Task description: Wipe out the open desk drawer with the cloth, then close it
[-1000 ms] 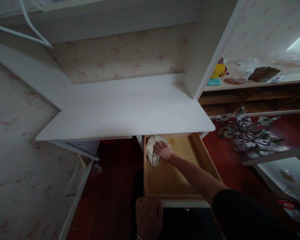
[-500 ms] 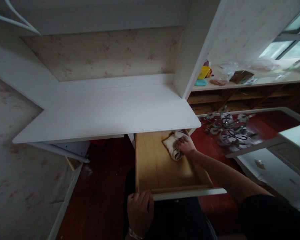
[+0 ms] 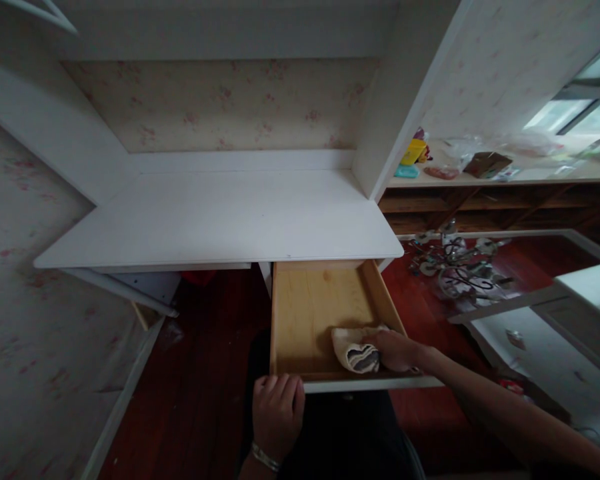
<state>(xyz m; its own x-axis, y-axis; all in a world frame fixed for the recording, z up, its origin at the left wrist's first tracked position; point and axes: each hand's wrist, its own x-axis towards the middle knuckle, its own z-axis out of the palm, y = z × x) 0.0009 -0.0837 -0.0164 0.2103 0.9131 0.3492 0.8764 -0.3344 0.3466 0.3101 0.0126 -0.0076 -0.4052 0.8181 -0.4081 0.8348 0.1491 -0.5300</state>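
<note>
Crumpled cloth (image 3: 354,350) at front right of open drawer (image 3: 310,313), right hand (image 3: 397,351) pressed on it, fingers seemingly curled around its edge; left hand (image 3: 277,415) gripping drawer's front rim; white desk (image 3: 220,217) above; cluttered shelf (image 3: 480,175) at right

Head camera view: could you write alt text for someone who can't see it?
A right hand presses a cloth inside an open wooden drawer under a white desk. The left hand grips the drawer's front edge.
</note>
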